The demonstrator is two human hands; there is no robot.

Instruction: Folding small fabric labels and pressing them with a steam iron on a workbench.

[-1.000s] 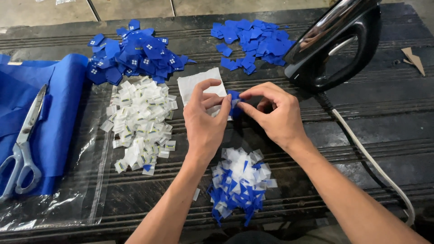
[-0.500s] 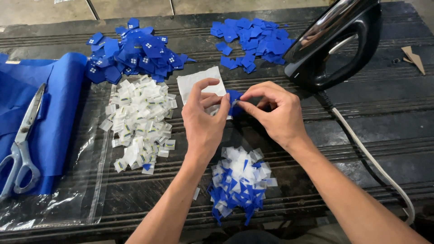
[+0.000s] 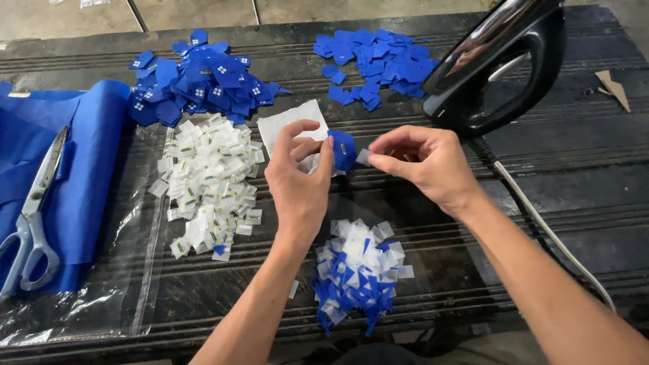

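The work surface is a dark bench (image 3: 568,176) with ridged, grooved boards running left to right; a strip of pale concrete floor (image 3: 196,10) shows beyond its far edge. No more of the room is visible.

Left hand (image 3: 301,179): raised above the middle of the bench, grip closed on a small blue fabric piece (image 3: 343,150) pinched between thumb and fingers. Right hand (image 3: 422,162): just beside it, grip closed on a small pale tab (image 3: 364,157) that meets the right edge of the blue piece. Whether the tab is attached to the piece or free of it cannot be told.

Surroundings — all resting on the bench:
- A white paper square (image 3: 292,124) lies directly behind the left hand, partly hidden by it.
- A heap of small white labels (image 3: 209,179) sits to the left, on a clear plastic sheet (image 3: 101,297).
- A pile of blue pieces bearing white marks (image 3: 203,78) lies at the far left; a second pile of plain blue pieces (image 3: 378,61) at the far centre.
- A mixed heap of white and blue scraps (image 3: 358,274) lies near the front edge, below the hands.
- A black iron (image 3: 500,67) stands tilted at the far right, its pale cord (image 3: 541,223) trailing toward the near edge.
- Folded blue cloth (image 3: 74,169) covers the left end — a pair of scissors (image 3: 30,216) lies on it.
- Brown card scraps (image 3: 612,86) sit at the far right.
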